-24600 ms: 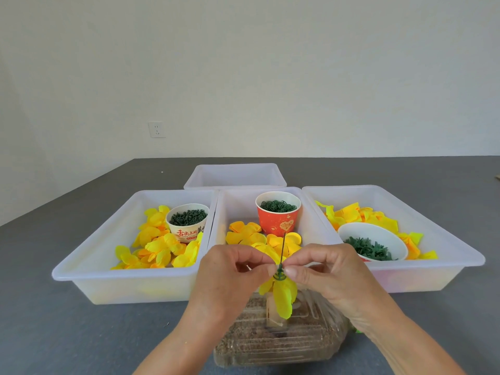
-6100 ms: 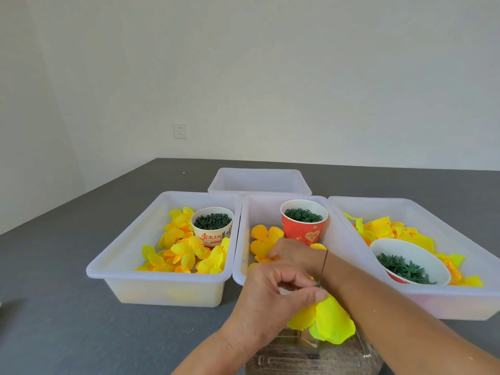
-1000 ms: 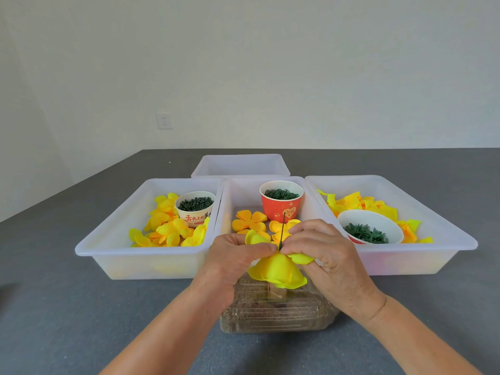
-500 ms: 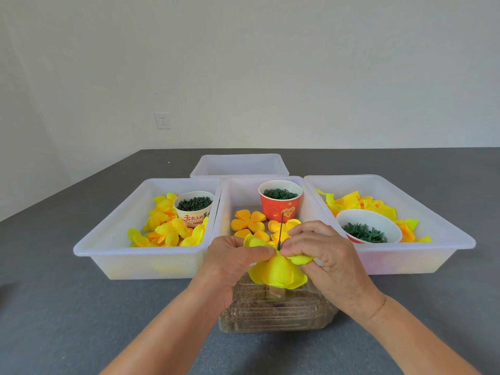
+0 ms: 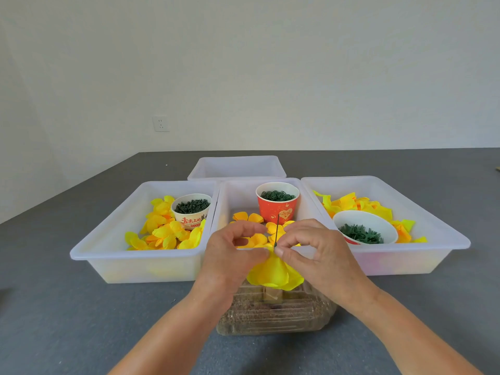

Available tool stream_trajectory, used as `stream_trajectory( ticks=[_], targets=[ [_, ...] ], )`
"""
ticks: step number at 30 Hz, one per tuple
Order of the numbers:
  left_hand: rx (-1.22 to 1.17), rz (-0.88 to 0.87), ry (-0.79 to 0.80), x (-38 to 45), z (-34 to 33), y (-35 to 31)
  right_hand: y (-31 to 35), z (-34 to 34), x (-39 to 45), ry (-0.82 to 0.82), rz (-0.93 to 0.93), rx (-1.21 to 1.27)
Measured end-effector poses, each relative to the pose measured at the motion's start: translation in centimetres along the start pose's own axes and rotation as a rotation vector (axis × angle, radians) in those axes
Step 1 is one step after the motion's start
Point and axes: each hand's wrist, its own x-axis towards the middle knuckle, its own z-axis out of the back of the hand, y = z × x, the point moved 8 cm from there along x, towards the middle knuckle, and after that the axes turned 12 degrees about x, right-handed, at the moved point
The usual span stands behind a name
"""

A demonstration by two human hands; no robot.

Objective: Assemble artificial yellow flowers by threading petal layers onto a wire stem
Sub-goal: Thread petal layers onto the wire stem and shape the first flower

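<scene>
- Head view: the left hand [image 5: 232, 255] and the right hand [image 5: 311, 253] meet over a clear plastic box [image 5: 273, 312] on the grey bench [image 5: 54, 307].
- Both pinch the thin green wire stem [image 5: 277, 230], which stands upright between their fingertips.
- The yellow flower [image 5: 273, 274] hangs on the stem just below the hands.
- Behind, the middle white tray [image 5: 224, 201] holds a red paper cup [image 5: 277, 205] and loose orange petals [image 5: 247, 217].

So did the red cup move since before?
No. The red cup stands at the back of the middle tray, as earlier. It only looks shifted because the head camera moved.
</scene>
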Motion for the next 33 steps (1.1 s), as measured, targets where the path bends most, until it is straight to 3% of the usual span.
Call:
stream_trajectory(
  ticks=[3, 7, 16, 27, 33],
  targets=[
    [0.071, -0.072, -0.009, 0.0, 0.1, -0.4, -0.9, 0.2, 0.1, -0.058, -0.123, 0.054],
    [0.153, -0.134, 0.009, -0.2, 0.0, -0.4, -1.1, -0.1, 0.2, -0.010, -0.175, 0.086],
    [0.335, -0.309, 0.101, 0.0, -0.2, -1.9, -0.4, -0.4, 0.6, 0.073, -0.099, 0.013],
    [0.343, -0.321, 0.229, 0.9, -0.7, -1.6, -0.4, -0.7, 0.8, 0.092, -0.150, -0.039],
    [0.342, -0.296, 0.199, 1.0, -0.6, -1.7, -1.0, -0.5, 0.3, 0.093, -0.266, 0.109]
  ],
)
